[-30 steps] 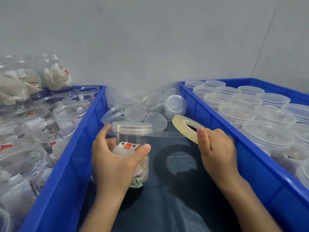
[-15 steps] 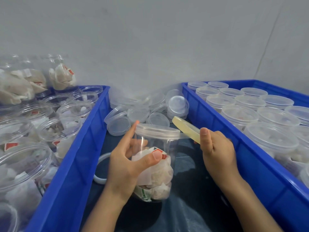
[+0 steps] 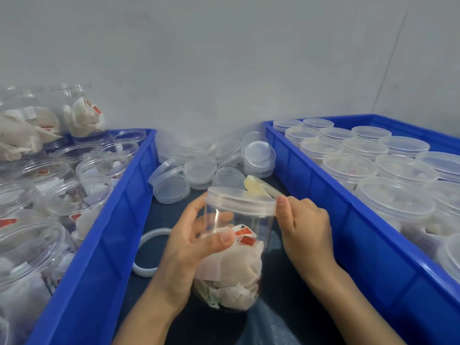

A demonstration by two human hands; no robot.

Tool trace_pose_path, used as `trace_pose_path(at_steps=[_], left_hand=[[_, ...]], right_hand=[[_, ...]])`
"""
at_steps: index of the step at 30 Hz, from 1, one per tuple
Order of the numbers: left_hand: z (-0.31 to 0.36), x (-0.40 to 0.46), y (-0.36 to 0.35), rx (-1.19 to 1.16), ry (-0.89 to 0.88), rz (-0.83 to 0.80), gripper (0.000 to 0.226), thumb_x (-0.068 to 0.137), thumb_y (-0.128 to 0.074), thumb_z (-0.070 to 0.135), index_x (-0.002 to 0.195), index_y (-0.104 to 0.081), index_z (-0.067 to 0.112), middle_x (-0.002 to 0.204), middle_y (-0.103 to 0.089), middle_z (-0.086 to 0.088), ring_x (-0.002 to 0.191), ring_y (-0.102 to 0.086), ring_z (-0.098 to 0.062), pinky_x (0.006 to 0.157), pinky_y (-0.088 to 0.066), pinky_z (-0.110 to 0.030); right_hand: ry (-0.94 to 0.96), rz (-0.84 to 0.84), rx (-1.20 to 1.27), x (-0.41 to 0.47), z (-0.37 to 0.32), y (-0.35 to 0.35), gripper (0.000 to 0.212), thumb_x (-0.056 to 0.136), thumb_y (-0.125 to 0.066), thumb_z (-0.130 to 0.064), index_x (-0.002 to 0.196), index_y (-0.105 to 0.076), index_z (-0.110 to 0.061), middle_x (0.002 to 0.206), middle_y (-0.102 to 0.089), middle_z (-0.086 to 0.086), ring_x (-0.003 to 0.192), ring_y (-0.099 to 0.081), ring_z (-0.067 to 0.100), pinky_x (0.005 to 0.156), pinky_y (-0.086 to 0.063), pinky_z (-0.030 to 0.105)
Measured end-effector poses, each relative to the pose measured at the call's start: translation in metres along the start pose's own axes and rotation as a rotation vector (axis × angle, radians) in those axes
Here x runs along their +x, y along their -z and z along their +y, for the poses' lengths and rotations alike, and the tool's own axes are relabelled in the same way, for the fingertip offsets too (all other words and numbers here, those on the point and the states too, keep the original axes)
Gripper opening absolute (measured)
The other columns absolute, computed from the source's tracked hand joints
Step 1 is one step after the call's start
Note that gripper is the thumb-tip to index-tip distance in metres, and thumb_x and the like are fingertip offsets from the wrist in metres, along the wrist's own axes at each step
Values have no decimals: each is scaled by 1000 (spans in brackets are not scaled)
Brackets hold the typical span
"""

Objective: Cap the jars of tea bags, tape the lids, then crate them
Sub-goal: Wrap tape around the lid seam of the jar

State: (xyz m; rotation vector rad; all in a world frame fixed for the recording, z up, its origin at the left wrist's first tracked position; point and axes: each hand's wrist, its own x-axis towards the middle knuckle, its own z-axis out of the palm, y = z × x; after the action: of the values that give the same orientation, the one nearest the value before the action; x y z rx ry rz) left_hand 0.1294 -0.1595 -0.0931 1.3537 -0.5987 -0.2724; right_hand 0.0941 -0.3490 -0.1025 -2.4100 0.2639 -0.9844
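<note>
Gripping the clear jar (image 3: 234, 255) around its body, the left hand (image 3: 189, 247) has its thumb across the front wall and its fingers curled behind. The jar is tilted slightly, packed with white tea bags (image 3: 236, 275) bearing red tags, and its translucent lid (image 3: 240, 201) is seated on top. The right hand (image 3: 305, 227) is curled around a roll of yellowish tape (image 3: 261, 189), its thumb pressed against the right side of the lid's rim, with the roll showing just behind the lid. Whether a strip already runs around the lid cannot be told.

Below the jar lies the dark bench (image 3: 286, 282), and a white plastic ring (image 3: 146, 252) rests on it just left of the left hand. Farther back, against the grey wall (image 3: 224, 58), sits a loose heap of spare lids (image 3: 211, 160), some stacked and some tipped on edge.

A blue crate (image 3: 112, 232) on the left holds open jars (image 3: 82, 195) filled with tea bags, with more filled jars piled beyond it. A second blue crate (image 3: 348, 220) on the right holds rows of capped jars (image 3: 373, 165) standing upright, close together.
</note>
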Motion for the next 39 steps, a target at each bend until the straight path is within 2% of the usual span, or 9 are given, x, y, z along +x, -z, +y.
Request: trace_pose_path(at_steps=[3,6,11,15,20,24,27,32,39], left_hand=[[-3,12,-15,-40,27,-28,112,27,-89,42,128,-48,19,107,-72,4,103,-66,-13,93,-50,-33],[-7,19,-26,-119,62,53,146,-4,-72,79,128,-38,27,96,-70,8,93,-66,-5,91,-48,-25],[-11,-2,-24,-112,40,41,103,41,-62,89,129,-45,40,127,-63,2,118,-58,-18,105,-39,-47],[-8,1,-22,-40,-37,339,86,61,-50,88,124,-55,30,122,-65,1,116,-60,-22,101,-44,-42],[6,-4,-8,501,-194,682,94,59,-28,95,131,-48,39,90,-46,55,90,-44,31,79,-34,3],[10,-7,-2,670,-189,833,92,61,-31,89,139,-40,41,113,-61,23,105,-60,-17,85,-41,-33],[11,-6,4,738,-150,889,92,62,-31,84,142,-36,39,123,-62,6,111,-58,-24,85,-41,-37],[13,0,6,366,-203,759,86,60,-40,84,131,-51,37,101,-46,43,104,-49,18,87,-36,-2],[11,-2,-1,97,-150,423,90,47,-49,95,113,-63,35,113,-69,8,108,-64,-10,96,-49,-37]], right_hand=[[-53,-28,-81,-3,1,-3,74,84,-7,-61,68,-61,-14,63,-54,-5,73,-48,16,81,-34,36],[-82,-46,-56,-6,-3,-6,75,91,-2,-62,62,-56,-19,61,-54,-4,75,-50,19,81,-33,37],[-84,-55,-59,-7,-9,-5,60,81,-4,-61,51,-39,-23,53,-45,-6,69,-47,19,76,-33,37],[-61,-39,-100,-6,-11,-2,57,93,-14,-54,48,-30,-24,47,-34,-6,60,-39,15,70,-28,34],[-20,107,-245,-1,-10,15,61,85,-12,-54,51,-46,-16,49,-40,-5,59,-42,20,66,-26,33],[-9,216,-222,-3,-13,23,48,89,-19,-49,53,-36,-22,48,-29,-14,57,-35,16,67,-21,30],[48,285,-189,-4,-18,23,42,91,-28,-43,55,-37,-23,51,-32,-12,55,-36,15,66,-29,32],[33,178,-216,-4,-19,16,42,87,-21,-49,51,-24,-26,47,-27,-12,56,-35,19,65,-24,31],[-9,103,-229,0,-9,11,54,83,-11,-55,50,-35,-19,48,-35,-4,59,-41,21,65,-25,31]])
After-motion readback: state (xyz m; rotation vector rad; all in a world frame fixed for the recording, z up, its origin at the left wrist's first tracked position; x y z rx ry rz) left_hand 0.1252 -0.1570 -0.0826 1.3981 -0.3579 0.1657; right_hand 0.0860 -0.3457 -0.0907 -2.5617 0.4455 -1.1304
